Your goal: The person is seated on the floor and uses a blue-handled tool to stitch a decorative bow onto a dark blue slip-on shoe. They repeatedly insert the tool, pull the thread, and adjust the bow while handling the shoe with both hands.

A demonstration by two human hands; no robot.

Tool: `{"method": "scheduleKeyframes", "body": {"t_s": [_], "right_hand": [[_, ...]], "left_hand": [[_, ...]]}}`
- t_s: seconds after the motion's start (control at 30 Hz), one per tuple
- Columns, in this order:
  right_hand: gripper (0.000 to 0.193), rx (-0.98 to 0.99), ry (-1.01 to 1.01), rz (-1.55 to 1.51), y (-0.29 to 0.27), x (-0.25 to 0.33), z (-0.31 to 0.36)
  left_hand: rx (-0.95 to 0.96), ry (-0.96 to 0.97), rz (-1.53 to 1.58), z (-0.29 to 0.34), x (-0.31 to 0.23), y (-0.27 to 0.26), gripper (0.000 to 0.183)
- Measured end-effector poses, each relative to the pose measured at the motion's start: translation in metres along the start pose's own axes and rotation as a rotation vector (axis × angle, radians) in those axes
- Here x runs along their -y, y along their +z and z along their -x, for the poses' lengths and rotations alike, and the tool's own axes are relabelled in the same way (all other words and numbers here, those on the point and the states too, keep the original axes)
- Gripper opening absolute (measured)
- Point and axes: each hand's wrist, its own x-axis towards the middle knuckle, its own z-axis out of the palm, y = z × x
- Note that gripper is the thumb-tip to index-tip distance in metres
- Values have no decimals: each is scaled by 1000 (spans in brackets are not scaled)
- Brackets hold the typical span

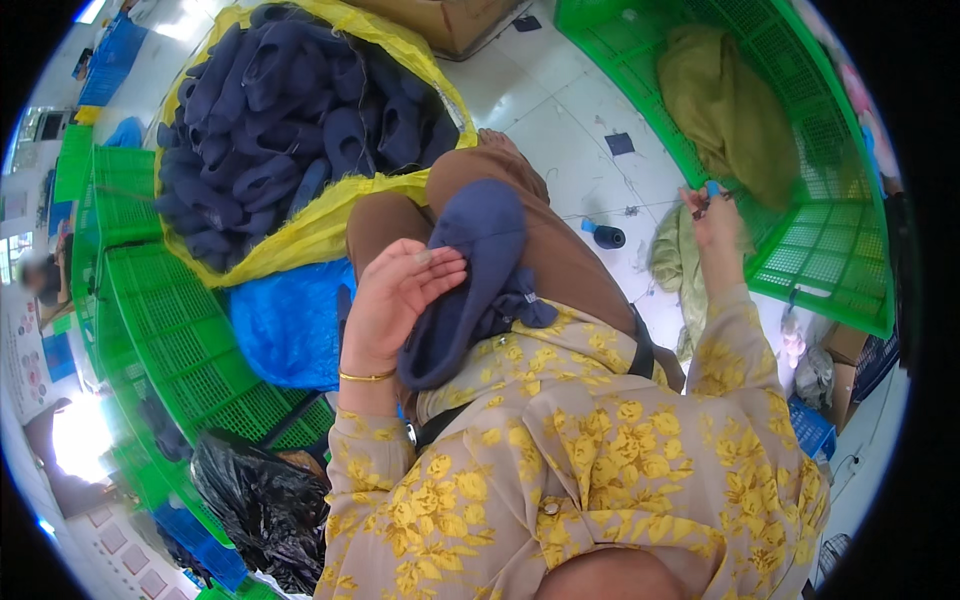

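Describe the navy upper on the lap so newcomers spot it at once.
Find the yellow sack, then the brown trousers beside it. On them, touching the left hand, rests the navy upper. Unlike the piled uppers, it lies outside the sack.

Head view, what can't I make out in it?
All in the head view:
Small blue-tipped thing: partly covered by the right hand, too small to identify.
Navy piece at the left hand: its underside is hidden by its upper side.
Lower pieces in the yellow sack: covered by the ones on top.
Black bag: its dark plastic hides any contents.
Cardboard box: cut off by the top edge.
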Motion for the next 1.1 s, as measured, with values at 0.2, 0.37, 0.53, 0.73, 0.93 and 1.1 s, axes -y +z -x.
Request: {"method": "scheduleKeyframes", "body": {"t_s": [0.2,0.37,0.53,0.73,0.93,1.1], "right_hand": [[9,96,-304,367,8,-13,21],[25,57,-790,940,37,-48,42],[43,-22,-391,787,-37,-41,43],[22,151,-559,861,39,-76,118],[27,200,-973,1031,20,-11,121],[22,-175,-1051,913,-18,66,74]], "left_hand": [[-407,224,-527,-25,25,19,41],[-615,332,-779,-4,28,-5,23],[-486,360,-970,-33,63,-7,21],[-638,326,-799,28,44,-61,22],[-739,336,-898,39,58,-46,26],[-715,440,-991,28,67,-57,27]]}}
